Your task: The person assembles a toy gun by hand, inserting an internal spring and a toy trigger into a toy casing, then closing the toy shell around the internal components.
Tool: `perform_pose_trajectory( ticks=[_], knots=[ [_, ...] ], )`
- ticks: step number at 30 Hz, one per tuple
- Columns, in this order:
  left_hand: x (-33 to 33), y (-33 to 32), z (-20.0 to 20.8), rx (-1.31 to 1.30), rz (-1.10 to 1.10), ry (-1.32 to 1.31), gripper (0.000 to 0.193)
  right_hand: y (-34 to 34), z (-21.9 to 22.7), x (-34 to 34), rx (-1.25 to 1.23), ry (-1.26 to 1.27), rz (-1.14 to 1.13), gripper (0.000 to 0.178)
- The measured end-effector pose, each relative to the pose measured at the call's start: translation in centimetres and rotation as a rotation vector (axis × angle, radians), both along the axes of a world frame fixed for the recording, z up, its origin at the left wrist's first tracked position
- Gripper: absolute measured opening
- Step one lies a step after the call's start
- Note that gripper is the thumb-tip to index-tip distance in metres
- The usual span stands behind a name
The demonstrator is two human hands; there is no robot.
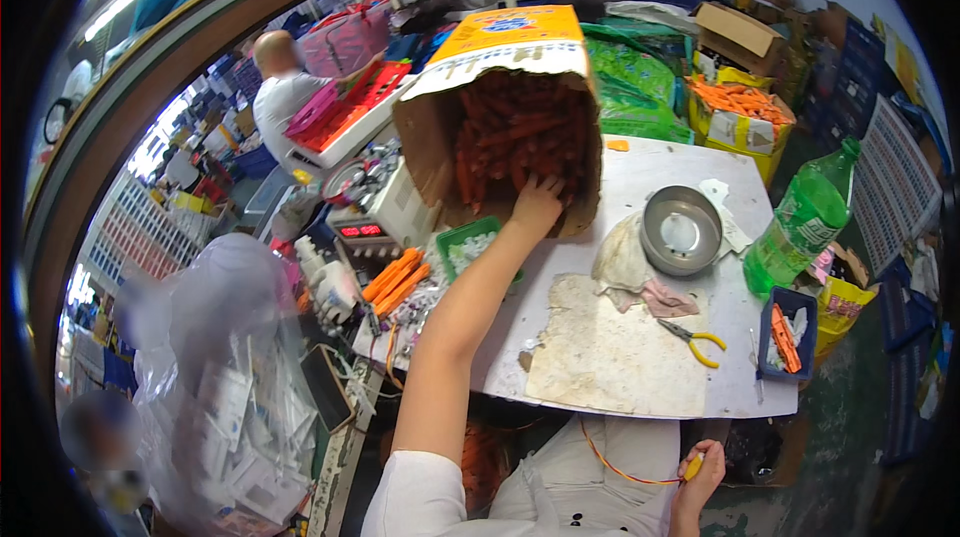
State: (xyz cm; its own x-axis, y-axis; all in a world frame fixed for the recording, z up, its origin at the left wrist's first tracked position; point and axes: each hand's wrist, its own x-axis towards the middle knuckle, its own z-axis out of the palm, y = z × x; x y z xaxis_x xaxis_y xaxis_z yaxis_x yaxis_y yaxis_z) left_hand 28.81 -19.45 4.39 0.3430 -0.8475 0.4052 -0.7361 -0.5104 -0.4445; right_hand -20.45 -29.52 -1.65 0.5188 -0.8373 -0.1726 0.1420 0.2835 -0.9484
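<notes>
My left hand (541,201) reaches into the mouth of a tipped cardboard box (421,142). Its fingers are slightly apart and rest against a heap of slim orange plastic pieces (515,132); the fingertips are partly lost in shadow. Low at the right, beside my lap, my right hand (702,472) is closed around a yellow handle (693,467). A thin red-and-yellow cord (620,472) runs from that handle across my trousers. The handle's working end is hidden, so the kind of tool cannot be told.
On the white table lie a metal bowl (681,230), a cloth (622,259), yellow-handled pliers (692,343), a green bottle (800,222) and a blue tray (787,339). Left are a device with a red display (375,222), a green basket (468,245) and a plastic bag (230,387). Another person (285,102) works beyond.
</notes>
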Motion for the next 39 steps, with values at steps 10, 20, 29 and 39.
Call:
perform_pose_trajectory(
  ticks=[10, 20, 29, 39],
  knots=[
    [-12.9, 0.7, 8.5, -0.893, -0.371, 1.546, 0.024, -1.7, 1.6, 2.4, -0.23, 0.102, 0.323, 0.028],
    [-27.6, 1.8, 2.3, -1.311, -0.165, 1.913, 0.026, 0.7, 6.5, 9.0, -1.232, 0.188, 0.225, 0.03],
    [-33.7, 2.5, 0.9, -1.33, -0.426, 2.102, 0.055, 2.1, 5.4, 7.2, -1.045, 0.223, 0.249, 0.028],
    [-34.5, 1.9, 1.0, -1.325, -0.12, 1.642, 0.046, 2.5, 5.7, 7.5, -1.266, 0.297, 0.257, 0.027]
  ],
)
